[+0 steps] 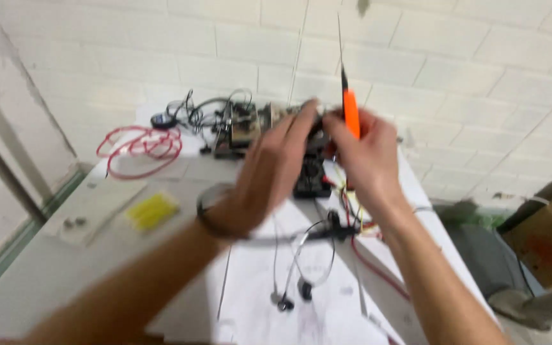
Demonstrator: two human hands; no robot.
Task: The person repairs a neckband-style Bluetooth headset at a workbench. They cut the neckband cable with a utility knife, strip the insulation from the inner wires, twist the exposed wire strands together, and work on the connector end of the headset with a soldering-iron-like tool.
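My right hand (367,151) grips an orange-handled tool (351,112) with a thin black shaft pointing upward. My left hand (275,167) reaches forward beside it, fingertips at a small part near the dark electronics assembly (245,126) at the table's far side. A black multimeter-like device (312,176) lies just below both hands, partly hidden by them. The picture is motion-blurred, so what the left fingertips pinch is unclear.
A white table (52,268) holds a coil of red wire (138,148), a yellow object (152,210) on a pale board, earphones (292,295), red and black leads and paper sheets. A cardboard box (547,233) stands at the right on the floor.
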